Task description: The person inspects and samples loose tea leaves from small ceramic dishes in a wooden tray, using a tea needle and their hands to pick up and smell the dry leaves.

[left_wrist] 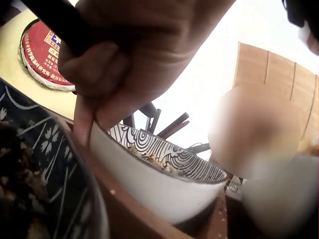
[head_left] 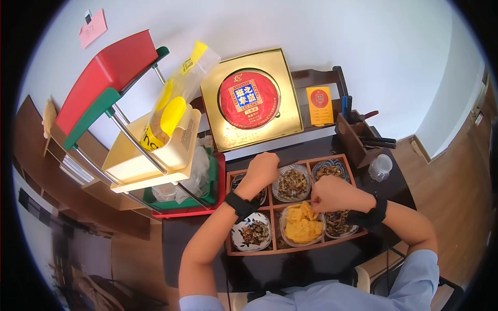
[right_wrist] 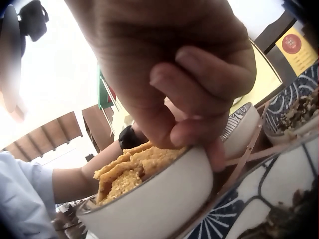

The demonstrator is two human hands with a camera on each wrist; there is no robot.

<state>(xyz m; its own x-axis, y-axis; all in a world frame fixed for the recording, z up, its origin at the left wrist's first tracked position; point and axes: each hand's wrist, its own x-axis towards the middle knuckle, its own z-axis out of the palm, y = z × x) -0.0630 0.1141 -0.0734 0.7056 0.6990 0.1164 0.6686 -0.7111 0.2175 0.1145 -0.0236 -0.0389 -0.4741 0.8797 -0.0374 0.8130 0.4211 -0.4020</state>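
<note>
My left hand (head_left: 263, 171) pinches the left rim of a patterned bowl (left_wrist: 159, 191) of dry, chopped brown bits (head_left: 292, 184) in the back middle compartment of a wooden divided tray (head_left: 251, 253). In the left wrist view, a finger reaches down its outer wall. My right hand (head_left: 340, 196) grips the rim of the front middle bowl (right_wrist: 149, 209), which is heaped with yellow crisps (head_left: 302, 224). One finger lies outside that rim; the thumb tip is hidden behind the curled fingers. Several bowls of similar brown bits, including a white leaf-patterned one (head_left: 237, 239), fill the other compartments.
A gold box with a red disc (head_left: 249, 98) leans behind the tray. To the left stands a tiered rack (head_left: 124, 129) holding bins and a yellow bag (head_left: 168, 116). A pen holder (head_left: 353, 135) and clear cup (head_left: 381, 167) sit on the right of the dark table (head_left: 197, 243).
</note>
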